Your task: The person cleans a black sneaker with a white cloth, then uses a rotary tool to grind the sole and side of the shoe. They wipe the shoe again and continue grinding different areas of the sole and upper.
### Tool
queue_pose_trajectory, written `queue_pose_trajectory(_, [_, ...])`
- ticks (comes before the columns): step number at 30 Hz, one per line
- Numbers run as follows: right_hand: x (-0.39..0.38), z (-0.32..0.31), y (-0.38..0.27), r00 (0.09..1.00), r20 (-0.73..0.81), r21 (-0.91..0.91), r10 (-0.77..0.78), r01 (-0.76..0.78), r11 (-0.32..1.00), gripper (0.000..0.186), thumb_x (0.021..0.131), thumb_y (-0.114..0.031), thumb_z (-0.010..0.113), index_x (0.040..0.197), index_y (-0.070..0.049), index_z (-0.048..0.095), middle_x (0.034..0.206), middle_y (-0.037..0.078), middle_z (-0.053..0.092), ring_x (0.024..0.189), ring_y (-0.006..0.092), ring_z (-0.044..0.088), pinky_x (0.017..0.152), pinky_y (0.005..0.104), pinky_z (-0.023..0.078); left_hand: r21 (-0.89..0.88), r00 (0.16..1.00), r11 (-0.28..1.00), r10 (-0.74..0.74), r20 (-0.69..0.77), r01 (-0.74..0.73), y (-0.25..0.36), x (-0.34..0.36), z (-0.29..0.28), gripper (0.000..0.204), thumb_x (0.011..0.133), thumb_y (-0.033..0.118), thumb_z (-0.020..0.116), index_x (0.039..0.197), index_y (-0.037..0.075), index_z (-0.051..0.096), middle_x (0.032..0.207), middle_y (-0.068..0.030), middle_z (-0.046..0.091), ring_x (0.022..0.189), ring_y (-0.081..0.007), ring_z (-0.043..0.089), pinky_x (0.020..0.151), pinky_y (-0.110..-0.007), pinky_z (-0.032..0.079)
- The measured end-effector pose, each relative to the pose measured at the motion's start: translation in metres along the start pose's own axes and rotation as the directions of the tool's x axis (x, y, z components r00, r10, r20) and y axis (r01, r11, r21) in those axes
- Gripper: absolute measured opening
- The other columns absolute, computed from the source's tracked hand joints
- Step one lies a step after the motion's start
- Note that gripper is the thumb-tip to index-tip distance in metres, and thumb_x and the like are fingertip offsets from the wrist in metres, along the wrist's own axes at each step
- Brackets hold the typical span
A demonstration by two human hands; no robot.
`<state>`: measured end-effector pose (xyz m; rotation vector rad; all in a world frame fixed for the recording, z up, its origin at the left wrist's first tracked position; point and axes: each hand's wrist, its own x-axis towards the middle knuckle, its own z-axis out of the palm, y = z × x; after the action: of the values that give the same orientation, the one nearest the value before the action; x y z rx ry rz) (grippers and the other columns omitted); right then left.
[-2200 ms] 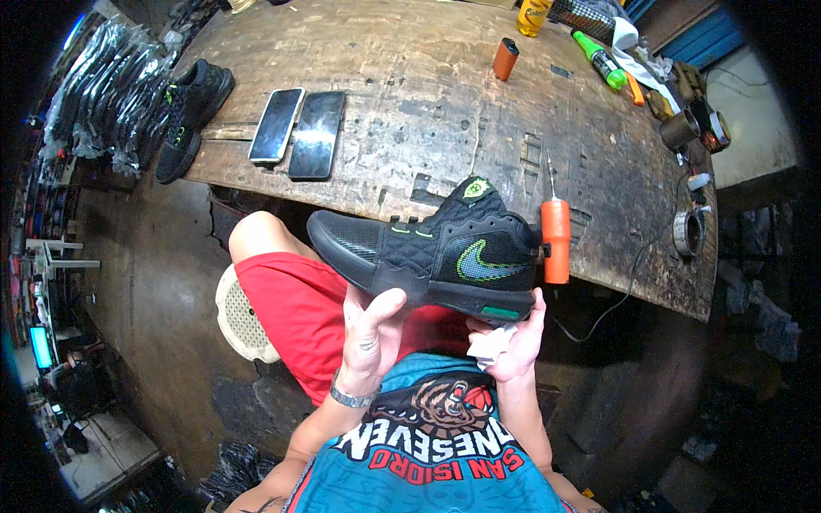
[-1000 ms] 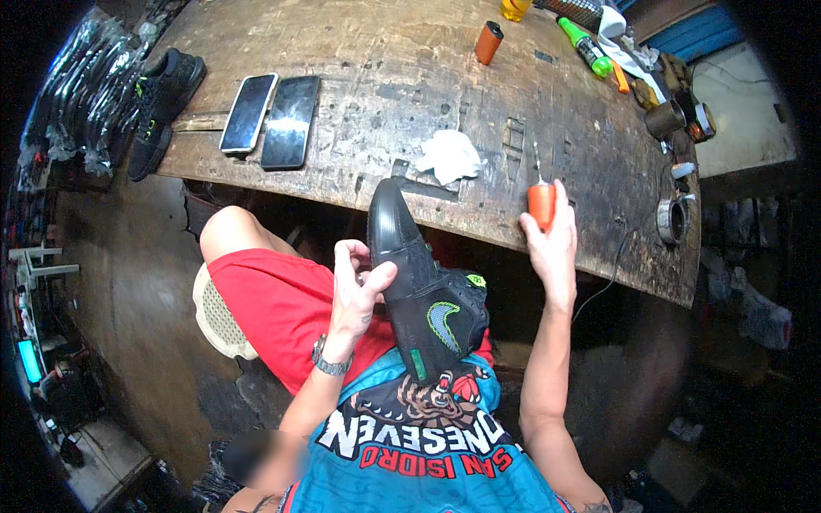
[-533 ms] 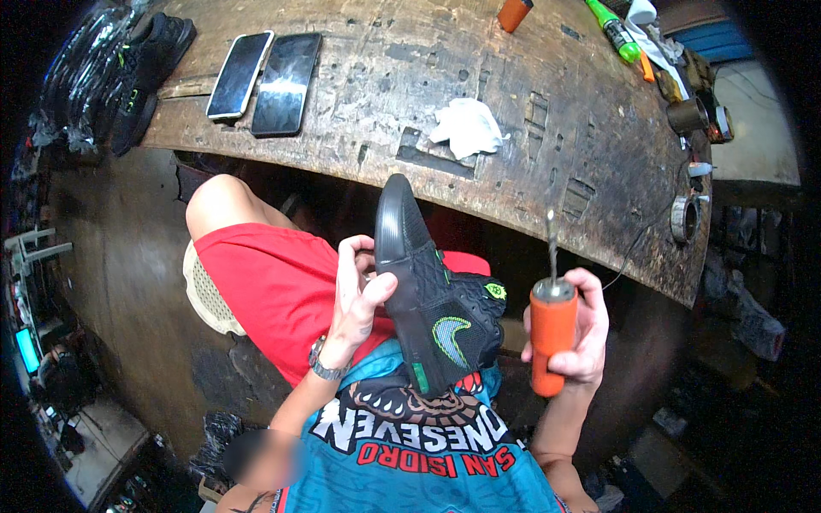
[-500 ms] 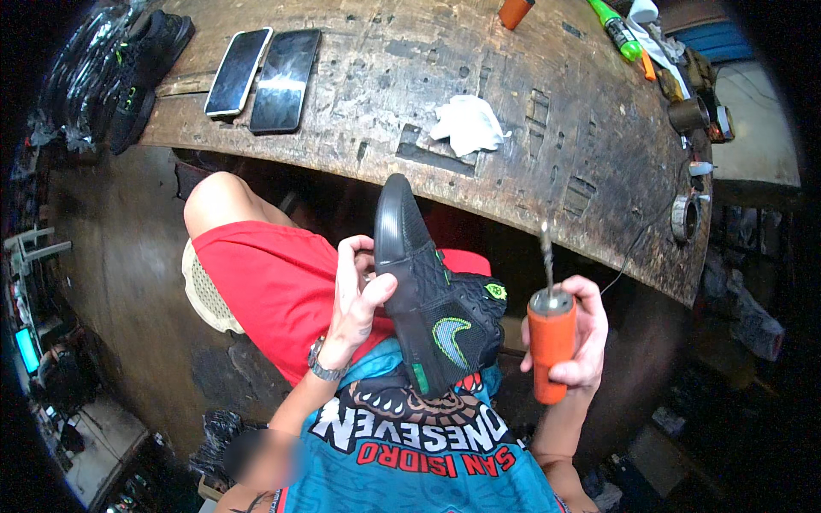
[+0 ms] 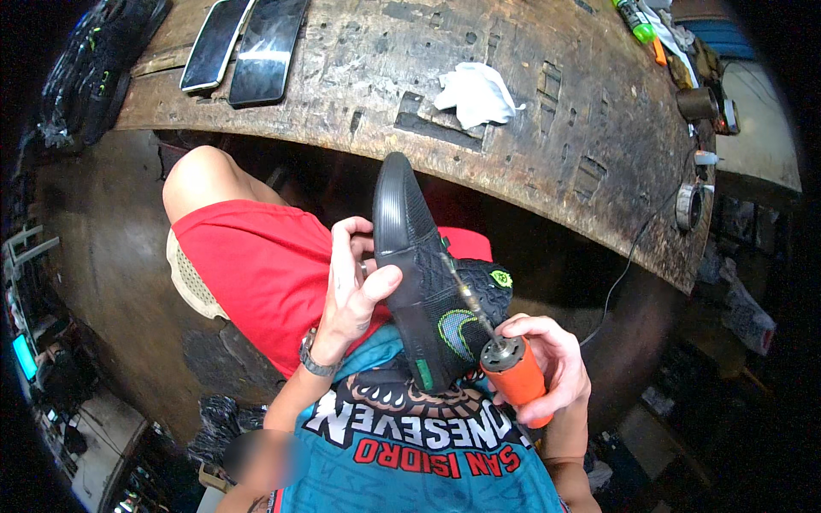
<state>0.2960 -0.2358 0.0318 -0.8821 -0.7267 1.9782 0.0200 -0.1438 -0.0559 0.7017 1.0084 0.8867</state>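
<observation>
A black sneaker (image 5: 409, 282) with green trim lies on its side over my lap, its toe pointing away toward the bench. My left hand (image 5: 355, 286) grips it by the sole edge around the midfoot, thumb pressed on the sidewall. In my right hand (image 5: 554, 363) is a small rotary tool (image 5: 516, 381) with an orange cylindrical body and a metal end, my fingers wrapped round it. Its long thin bit (image 5: 470, 299) slants up and left across the shoe's upper. Whether the tip touches the shoe I cannot tell.
A worn wooden bench (image 5: 547, 162) spans the far side, with a crumpled white cloth (image 5: 479, 96) on it. Two phones (image 5: 267, 51) lie at its left; a tape roll (image 5: 688, 207) is at its right edge. A thin cord (image 5: 631, 256) hangs over the front edge.
My right hand has moved left with the rotary tool and tilted it, bringing the bit from beside the sneaker to over it. The left hand keeps its hold.
</observation>
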Motion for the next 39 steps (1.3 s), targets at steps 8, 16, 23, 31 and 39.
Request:
queue_pose_trajectory(8, [0.014,0.02,0.007,0.987,-0.156,-0.262,0.047,-0.088,0.961,0.065,0.076,-0.001,0.088,0.128,0.001,0.049,0.118,0.013,0.065,0.105,0.0205,0.066,0.095,0.0361,0.052,-0.005,1.0,1.0,0.004,0.02,-0.004,0.002,0.002,0.001,0.09,0.079,0.035,0.082,0.14,0.001,0.025,0.118,-0.018,0.053,0.103,-0.0248,0.067,0.086,-0.038,0.058])
queue_pose_trajectory(16, [0.029,0.035,-0.015,0.97,-0.193,-0.501,0.146,-0.226,0.836,0.045,0.091,-0.017,0.077,0.124,0.003,0.055,0.097,0.012,0.071,0.087,0.0152,0.069,0.078,0.03,0.054,0.016,0.998,0.999,0.033,0.049,-0.034,0.007,0.004,0.002,0.101,0.079,0.035,0.08,0.152,0.002,0.02,0.12,-0.018,0.056,0.106,-0.0255,0.066,0.09,-0.038,0.057])
queue_pose_trajectory(23, [0.035,0.039,-0.009,0.967,-0.19,-0.531,0.171,-0.247,0.811,0.045,0.089,-0.023,0.077,0.12,0.004,0.06,0.087,0.009,0.072,0.072,0.0143,0.071,0.068,0.0291,0.057,0.032,0.999,0.999,0.026,0.031,-0.027,0.007,0.004,0.002,0.104,0.077,0.042,0.08,0.152,0.002,0.02,0.12,-0.018,0.057,0.108,-0.0243,0.064,0.094,-0.038,0.054])
queue_pose_trajectory(31, [0.037,0.044,-0.003,0.982,-0.163,-0.595,0.1,-0.179,0.784,0.046,0.088,-0.023,0.078,0.12,0.004,0.062,0.088,0.008,0.073,0.076,0.0155,0.071,0.071,0.0288,0.056,0.061,0.999,0.998,0.019,0.033,-0.021,0.011,0.003,0.004,0.11,0.077,0.05,0.081,0.152,0.002,0.018,0.122,-0.0191,0.056,0.11,-0.0251,0.063,0.094,-0.038,0.053])
queue_pose_trajectory(39, [0.033,0.048,-0.001,0.965,-0.221,-0.548,0.14,-0.242,0.801,0.045,0.088,-0.024,0.079,0.119,0.004,0.062,0.088,0.009,0.072,0.076,0.0157,0.071,0.072,0.0292,0.055,0.046,0.999,0.998,0.029,0.024,-0.03,0.008,0.004,0.005,0.111,0.076,0.051,0.082,0.153,0.004,0.018,0.125,-0.0194,0.056,0.114,-0.0262,0.062,0.097,-0.04,0.051])
